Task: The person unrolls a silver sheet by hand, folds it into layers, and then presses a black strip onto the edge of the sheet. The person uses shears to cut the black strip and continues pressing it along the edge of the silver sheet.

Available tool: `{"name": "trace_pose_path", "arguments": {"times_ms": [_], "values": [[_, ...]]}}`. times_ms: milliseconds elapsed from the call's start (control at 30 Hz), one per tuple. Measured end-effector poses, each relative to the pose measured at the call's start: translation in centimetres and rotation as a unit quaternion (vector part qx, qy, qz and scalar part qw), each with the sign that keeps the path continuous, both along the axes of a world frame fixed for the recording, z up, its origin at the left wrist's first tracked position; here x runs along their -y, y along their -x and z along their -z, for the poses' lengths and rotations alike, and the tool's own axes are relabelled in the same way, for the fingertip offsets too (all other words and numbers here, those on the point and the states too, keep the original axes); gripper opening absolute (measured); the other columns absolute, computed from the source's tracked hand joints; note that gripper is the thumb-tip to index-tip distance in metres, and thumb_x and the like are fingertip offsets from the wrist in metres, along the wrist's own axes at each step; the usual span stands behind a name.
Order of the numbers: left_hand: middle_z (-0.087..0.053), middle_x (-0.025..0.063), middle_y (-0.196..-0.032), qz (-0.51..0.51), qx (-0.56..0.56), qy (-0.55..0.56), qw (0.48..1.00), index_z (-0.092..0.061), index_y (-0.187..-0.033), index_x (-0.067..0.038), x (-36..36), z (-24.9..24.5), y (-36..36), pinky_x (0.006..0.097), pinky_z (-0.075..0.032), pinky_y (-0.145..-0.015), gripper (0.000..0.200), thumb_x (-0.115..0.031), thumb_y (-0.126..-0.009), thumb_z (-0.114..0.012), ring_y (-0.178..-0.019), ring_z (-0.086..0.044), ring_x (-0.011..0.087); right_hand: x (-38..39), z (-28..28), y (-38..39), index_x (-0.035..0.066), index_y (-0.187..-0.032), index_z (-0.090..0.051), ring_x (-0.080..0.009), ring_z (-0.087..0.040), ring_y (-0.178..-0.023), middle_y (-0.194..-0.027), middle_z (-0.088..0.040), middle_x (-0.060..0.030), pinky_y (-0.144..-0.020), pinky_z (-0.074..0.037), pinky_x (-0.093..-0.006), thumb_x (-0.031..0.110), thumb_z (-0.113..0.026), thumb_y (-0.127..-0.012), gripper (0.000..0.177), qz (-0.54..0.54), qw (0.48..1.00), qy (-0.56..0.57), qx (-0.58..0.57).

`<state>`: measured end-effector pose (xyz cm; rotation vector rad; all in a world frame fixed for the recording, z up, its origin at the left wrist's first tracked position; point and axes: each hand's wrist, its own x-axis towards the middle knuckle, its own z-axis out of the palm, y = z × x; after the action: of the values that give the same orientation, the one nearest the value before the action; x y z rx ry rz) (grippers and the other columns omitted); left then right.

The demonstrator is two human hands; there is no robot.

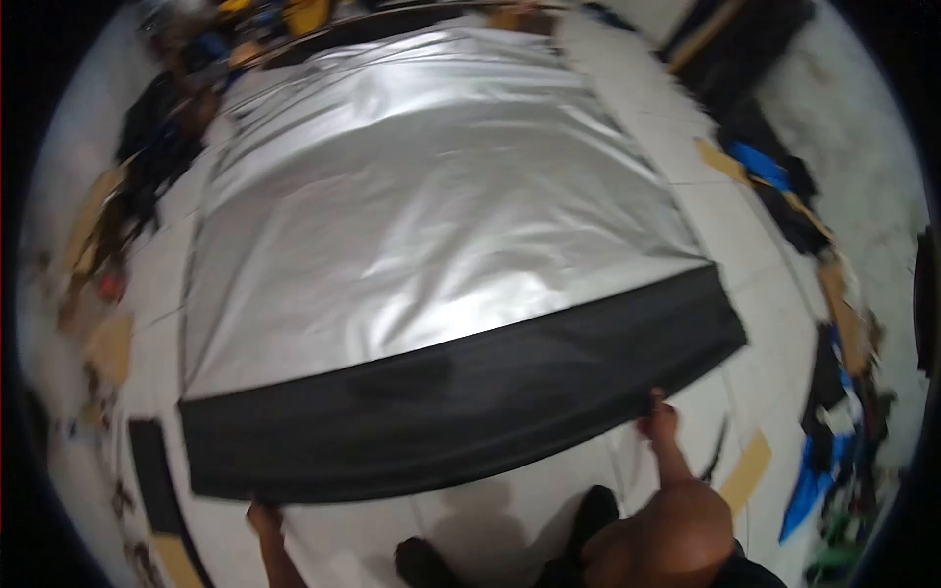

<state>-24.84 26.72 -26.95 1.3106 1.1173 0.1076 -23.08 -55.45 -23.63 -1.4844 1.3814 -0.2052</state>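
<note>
A large sheet of silver fabric [421, 216] lies spread over the tiled floor, wrinkled toward its far end. Its near end is turned over and shows a wide black underside [431, 412]. At the lower left corner of that black strip, my left hand [263, 515] grips the edge. My right hand [659, 419] pinches the same edge farther right, fingers closed on it. Both dark-covered feet [593, 514] stand just behind the near edge, between my hands.
Fabric scraps and blue pieces [814, 480] lie along the right wall. A black strip [157, 475] and tan pieces [110, 348] are on the left floor. Clutter with yellow items [306, 15] sits at the far end. White tiles [765, 284] border the sheet.
</note>
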Motion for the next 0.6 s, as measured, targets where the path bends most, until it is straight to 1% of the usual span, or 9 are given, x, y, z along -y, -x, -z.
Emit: {"name": "trace_pose_path", "arguments": {"times_ms": [67,100,133,200,333,400,433,533,600], "values": [[-0.062,0.0075,-0.096,-0.008,0.008,0.033,0.999,-0.059,-0.104,-0.007,-0.6,0.9,-0.9,0.0335,-0.048,-0.068,0.025,-0.023,-0.086,-0.053,-0.082,-0.056,0.0185,3.7,3.8,0.9,-0.005,-0.101,-0.056,-0.0207,-0.060,-0.068,-0.085,-0.061,-0.0110,-0.049,-0.048,-0.0337,0.040,-0.058,-0.086,0.048,-0.071,0.997,-0.021,-0.014],[-0.062,0.0078,-0.100,-0.033,0.011,0.037,0.999,-0.060,-0.106,-0.007,-0.5,1.2,-0.8,0.0351,-0.050,-0.075,0.023,-0.015,-0.087,-0.051,-0.089,-0.060,0.0213,6.1,6.9,1.5,-0.002,-0.107,-0.057,-0.0227,-0.061,-0.073,-0.095,-0.062,-0.0112,-0.052,-0.050,-0.0354,0.037,-0.052,-0.090,0.043,-0.007,0.988,-0.136,0.071],[-0.062,0.0049,-0.086,-0.033,0.052,0.032,0.998,-0.061,-0.097,-0.001,-1.0,2.9,-0.5,0.0333,-0.050,-0.068,0.021,-0.018,-0.087,-0.055,-0.078,-0.058,0.0214,6.3,7.1,1.5,-0.001,-0.114,-0.055,-0.0259,-0.061,-0.085,-0.107,-0.060,-0.0133,-0.063,-0.052,-0.0374,0.034,-0.048,-0.092,0.041,-0.006,0.962,-0.199,0.189],[-0.061,0.0058,-0.092,-0.089,0.079,0.086,0.989,-0.061,-0.095,-0.003,0.9,1.4,-0.3,0.0332,-0.049,-0.060,0.019,-0.018,-0.087,-0.052,-0.078,-0.058,0.0167,6.2,5.9,1.3,0.001,-0.126,-0.046,-0.0299,-0.053,-0.110,-0.124,-0.053,-0.0133,-0.088,-0.046,-0.0429,0.028,-0.043,-0.094,0.042,-0.021,0.904,-0.315,0.289],[-0.060,0.0059,-0.098,-0.147,0.090,0.021,0.985,-0.053,-0.107,-0.005,7.7,-3.3,0.9,0.0354,-0.050,-0.066,0.026,-0.017,-0.084,-0.053,-0.083,-0.060,0.0181,12.4,9.7,2.5,0.002,-0.122,-0.051,-0.0264,-0.056,-0.105,-0.118,-0.056,-0.0109,-0.087,-0.047,-0.0382,0.031,-0.050,-0.091,0.043,-0.068,0.921,-0.274,0.268],[-0.060,0.0074,-0.099,-0.182,0.143,0.016,0.973,-0.050,-0.112,-0.004,8.8,-4.0,1.3,0.0366,-0.050,-0.072,0.030,-0.014,-0.084,-0.052,-0.089,-0.059,0.0204,14.4,8.4,2.7,-0.004,-0.124,-0.046,-0.0282,-0.052,-0.110,-0.123,-0.053,-0.0144,-0.095,-0.042,-0.0393,0.029,-0.044,-0.093,0.045,-0.051,0.965,-0.221,0.133],[-0.060,0.0079,-0.100,-0.202,0.166,0.025,0.965,-0.051,-0.111,-0.003,6.9,-1.8,2.5,0.0369,-0.050,-0.075,0.029,-0.014,-0.084,-0.051,-0.090,-0.059,0.0212,13.3,7.3,2.3,0.003,-0.115,-0.055,-0.0234,-0.057,-0.093,-0.109,-0.059,-0.0097,-0.078,-0.047,-0.0373,0.035,-0.050,-0.090,0.041,0.001,0.970,-0.196,0.145],[-0.059,0.0108,-0.102,-0.212,0.177,0.003,0.961,-0.056,-0.103,0.001,-0.6,1.9,5.0,0.0358,-0.045,-0.085,0.025,-0.017,-0.085,-0.053,-0.095,-0.056,0.0228,15.1,5.0,2.7,0.011,-0.098,-0.061,-0.0179,-0.052,-0.070,-0.086,-0.058,-0.0037,-0.056,-0.042,-0.0345,0.043,-0.055,-0.086,0.035,-0.094,0.985,-0.090,-0.110],[-0.059,0.0104,-0.096,-0.208,0.142,-0.044,0.967,-0.058,-0.096,0.002,-5.5,2.7,5.6,0.0329,-0.044,-0.083,0.028,-0.023,-0.087,-0.052,-0.089,-0.055,0.0218,14.9,5.1,2.7,0.014,-0.086,-0.059,-0.0152,-0.041,-0.050,-0.060,-0.045,-0.0008,-0.043,-0.032,-0.0306,0.048,-0.058,-0.082,0.034,-0.022,0.991,-0.062,-0.116]]}}
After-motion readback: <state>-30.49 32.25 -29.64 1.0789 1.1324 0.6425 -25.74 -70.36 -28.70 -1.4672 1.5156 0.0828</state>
